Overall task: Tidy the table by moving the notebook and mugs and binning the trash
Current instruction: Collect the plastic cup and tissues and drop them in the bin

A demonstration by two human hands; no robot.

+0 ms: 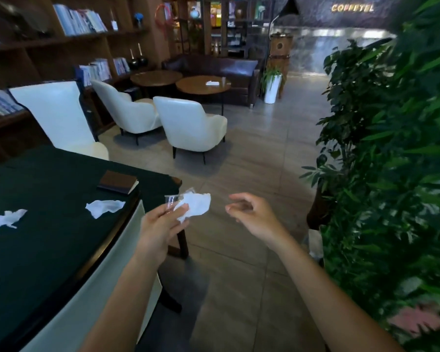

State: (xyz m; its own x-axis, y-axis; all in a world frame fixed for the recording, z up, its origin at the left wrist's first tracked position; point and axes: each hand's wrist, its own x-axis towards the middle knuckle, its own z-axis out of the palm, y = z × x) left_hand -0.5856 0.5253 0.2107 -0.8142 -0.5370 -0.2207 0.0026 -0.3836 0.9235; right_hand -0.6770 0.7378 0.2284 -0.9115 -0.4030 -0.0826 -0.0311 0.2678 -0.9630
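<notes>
My left hand point(160, 222) is off the table's right edge, closed on a crumpled white tissue point(197, 205) and a small clear plastic cup point(171, 199). To its right, over the floor, my right hand point(252, 212) is held with fingers loosely apart and nothing in it. A dark brown notebook point(118, 182) lies near the far right corner of the dark green table point(48, 240). Two more crumpled white tissues lie on the tabletop, one near the right edge point(103, 207) and one at the left point(3, 221). No mugs are in view.
A white chair point(59, 118) stands behind the table. Two more white armchairs point(191, 125) and round wooden tables point(202, 85) stand farther back. Bookshelves point(61, 41) line the left wall. Large leafy plants point(391, 148) crowd the right side. Tiled floor point(252, 153) stretches ahead.
</notes>
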